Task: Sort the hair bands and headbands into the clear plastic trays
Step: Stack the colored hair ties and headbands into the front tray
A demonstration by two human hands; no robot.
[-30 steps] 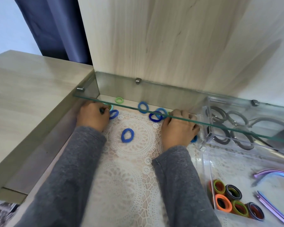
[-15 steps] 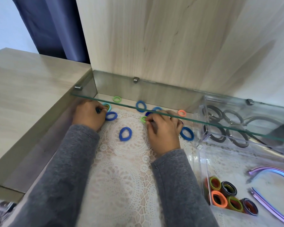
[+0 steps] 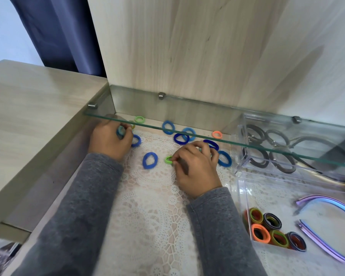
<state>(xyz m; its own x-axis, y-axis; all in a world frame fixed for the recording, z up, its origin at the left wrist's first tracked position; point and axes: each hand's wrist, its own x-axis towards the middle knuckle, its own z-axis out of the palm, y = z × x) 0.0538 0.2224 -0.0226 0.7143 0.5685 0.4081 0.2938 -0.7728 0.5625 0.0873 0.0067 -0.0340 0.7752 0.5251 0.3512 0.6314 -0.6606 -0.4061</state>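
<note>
Several blue hair bands lie loose on the lace mat (image 3: 147,206) under the glass shelf; one blue band (image 3: 149,160) sits between my hands. My right hand (image 3: 195,166) pinches a small green hair band (image 3: 168,159) with thumb and finger. My left hand (image 3: 110,141) has its fingers curled round a teal hair band (image 3: 120,131) at the back left. A green band (image 3: 139,119) and an orange band (image 3: 217,134) lie near the back wall. The near clear tray (image 3: 247,196) holds coloured hair bands (image 3: 267,230) and purple headbands (image 3: 327,204). The far clear tray (image 3: 240,156) holds dark headbands.
A glass shelf (image 3: 207,136) spans the recess just above my knuckles. A wooden desktop (image 3: 28,116) stands at the left, a wooden back panel (image 3: 187,46) behind, and a dark curtain (image 3: 58,32) at the top left.
My right hand has moved left from the far tray's side to the small green band and now pinches it. Blue and orange bands it hid have come into view. My left hand stays put.
</note>
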